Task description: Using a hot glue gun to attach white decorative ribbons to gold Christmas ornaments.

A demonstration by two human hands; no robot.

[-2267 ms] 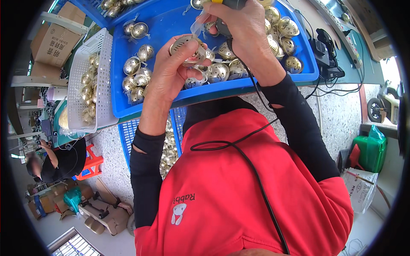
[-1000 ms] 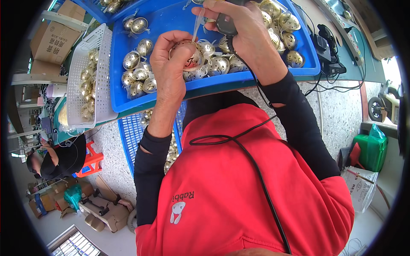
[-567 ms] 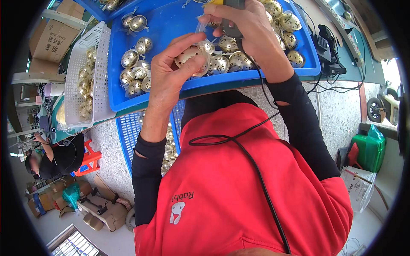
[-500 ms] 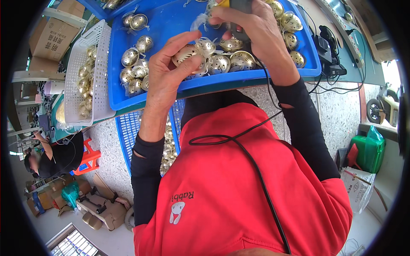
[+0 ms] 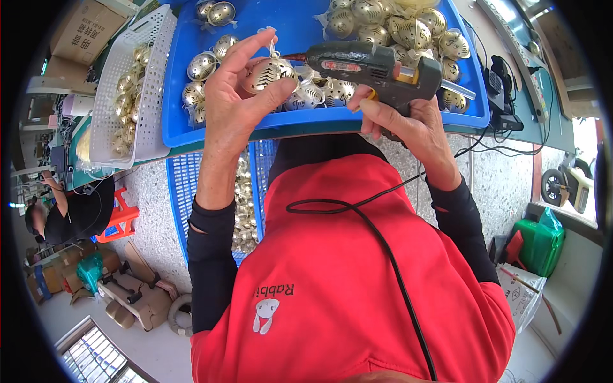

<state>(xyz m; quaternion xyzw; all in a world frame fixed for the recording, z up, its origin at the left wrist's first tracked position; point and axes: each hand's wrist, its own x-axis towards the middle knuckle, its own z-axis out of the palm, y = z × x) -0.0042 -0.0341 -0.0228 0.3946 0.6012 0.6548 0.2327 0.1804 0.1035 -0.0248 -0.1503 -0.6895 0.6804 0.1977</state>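
Left hand grip holds a gold bell ornament; right hand grip wraps a glue gun, nozzle touching it, above the blue tray.

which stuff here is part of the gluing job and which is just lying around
In use: left hand, bauble, right hand, glue gun, blue tray of baubles.
Lying about: white basket, cardboard box, green can, red stool.

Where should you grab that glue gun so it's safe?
By the handle, from below and behind, as the right hand does. The glue gun lies sideways with its nozzle pointing left at the bell, so keep away from that end.
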